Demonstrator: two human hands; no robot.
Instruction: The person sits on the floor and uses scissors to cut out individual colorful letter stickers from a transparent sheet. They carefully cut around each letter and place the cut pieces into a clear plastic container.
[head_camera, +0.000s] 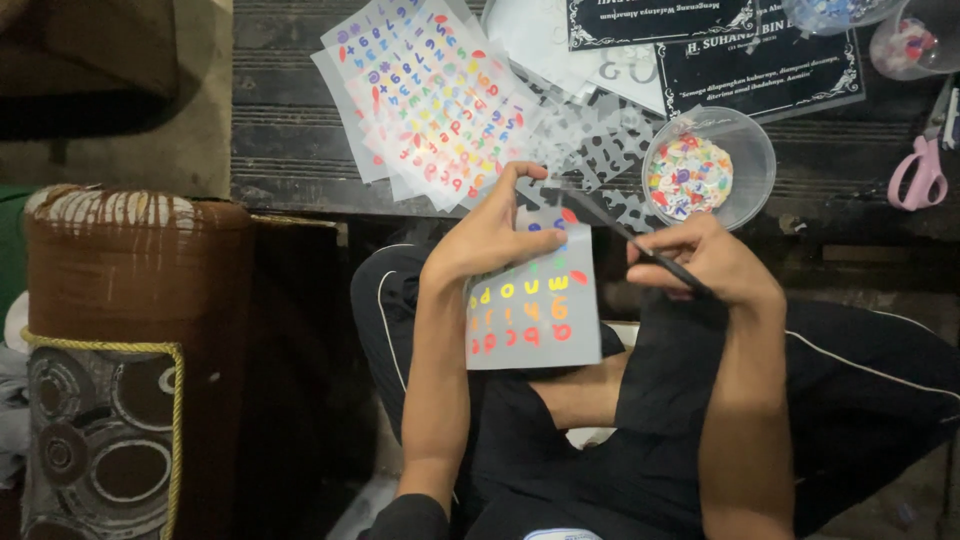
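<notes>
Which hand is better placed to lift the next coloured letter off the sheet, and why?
Probably the right hand: it grips the thin dark tool, whose tip points toward the top of the sticker sheet. The left hand is occupied pinching that sheet's upper edge.

Two black rectangular plaques with white ornate borders and white lettering lie on the dark counter (290, 150) at about one o'clock: the upper plaque (660, 20) at the top edge, the lower plaque (765, 70) just right of it, partly overlapped.
</notes>
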